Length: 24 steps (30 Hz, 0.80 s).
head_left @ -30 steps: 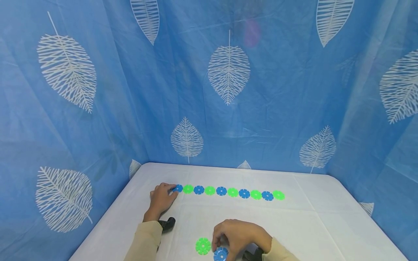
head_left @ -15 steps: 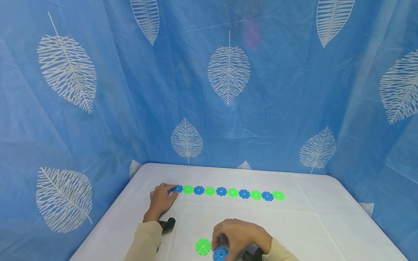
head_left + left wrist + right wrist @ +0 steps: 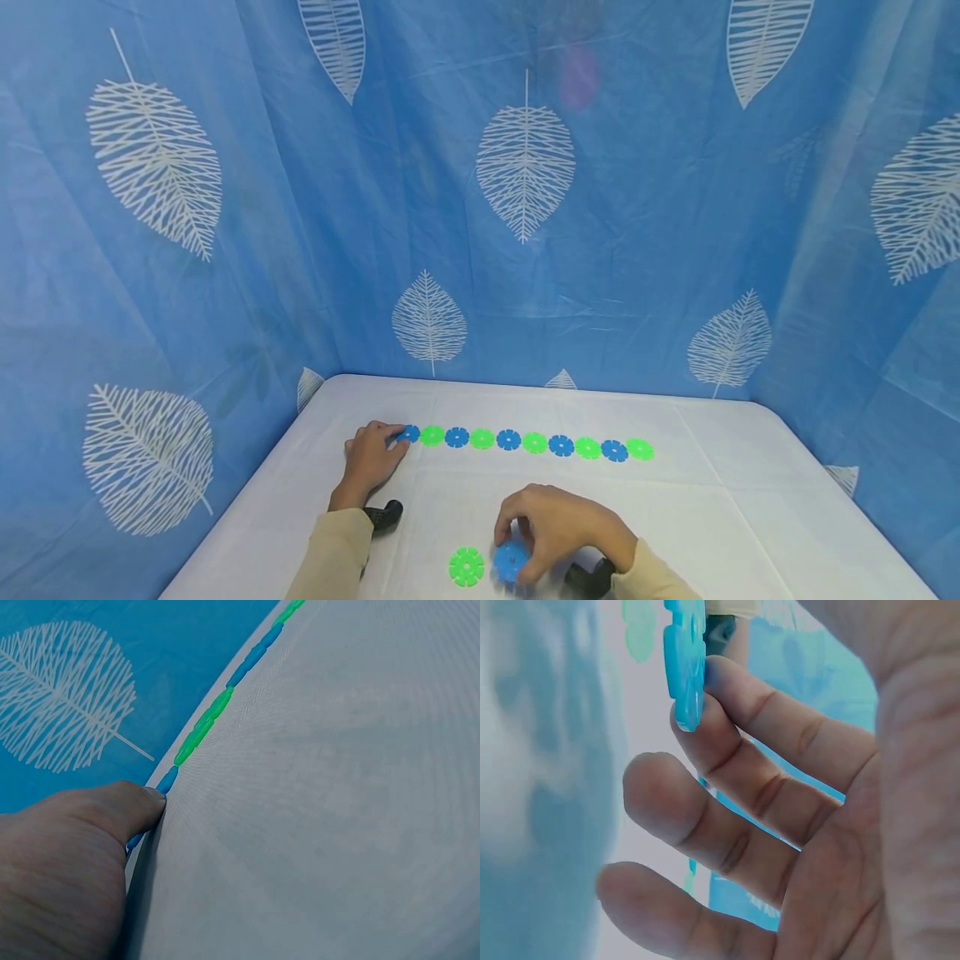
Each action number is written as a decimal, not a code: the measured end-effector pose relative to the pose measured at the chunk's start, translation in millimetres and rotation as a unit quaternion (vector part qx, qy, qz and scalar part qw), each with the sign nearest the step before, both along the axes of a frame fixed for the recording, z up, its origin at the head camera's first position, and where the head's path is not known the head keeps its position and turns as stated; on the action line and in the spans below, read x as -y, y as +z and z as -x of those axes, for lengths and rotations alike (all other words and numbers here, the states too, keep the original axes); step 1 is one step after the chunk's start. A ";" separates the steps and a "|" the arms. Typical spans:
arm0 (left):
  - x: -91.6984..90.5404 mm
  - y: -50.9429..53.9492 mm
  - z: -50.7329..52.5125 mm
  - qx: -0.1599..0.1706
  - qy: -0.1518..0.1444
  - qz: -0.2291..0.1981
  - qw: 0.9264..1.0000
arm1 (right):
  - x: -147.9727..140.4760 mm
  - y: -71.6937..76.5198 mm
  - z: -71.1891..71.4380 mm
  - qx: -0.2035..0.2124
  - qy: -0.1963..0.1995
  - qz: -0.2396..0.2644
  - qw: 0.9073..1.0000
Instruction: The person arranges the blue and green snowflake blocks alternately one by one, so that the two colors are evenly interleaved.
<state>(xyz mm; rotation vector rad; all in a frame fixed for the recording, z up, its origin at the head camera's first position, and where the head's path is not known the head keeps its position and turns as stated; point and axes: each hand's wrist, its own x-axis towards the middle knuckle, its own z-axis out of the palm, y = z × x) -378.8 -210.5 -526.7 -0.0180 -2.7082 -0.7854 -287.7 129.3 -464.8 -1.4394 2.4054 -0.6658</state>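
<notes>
A row of alternating blue and green notched plastic discs lies across the far part of the table, with a green disc (image 3: 640, 449) at its right end. My left hand (image 3: 372, 457) holds the row's leftmost blue disc (image 3: 409, 433) between thumb and forefinger. In the left wrist view, the thumb (image 3: 139, 806) covers part of that disc. Nearer me, my right hand (image 3: 558, 527) pinches another blue disc (image 3: 511, 562) by its edge; it stands off the cloth in the right wrist view. A loose green disc (image 3: 467, 567) lies flat to its left.
The table (image 3: 712, 517) wears a white cloth. Blue curtains (image 3: 637, 250) with white leaf prints hang around its back and sides. Black camera straps (image 3: 384, 516) sit on the wrists.
My right hand has lifted the blue disc from the cloth and shifted slightly up and to the right with it. The left hand and the row look unmoved.
</notes>
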 end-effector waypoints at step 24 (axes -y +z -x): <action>-1.4 -0.4 -1.6 -0.011 0.005 0.005 1.000 | -72.5 29.2 28.8 -0.164 -0.171 0.080 0.968</action>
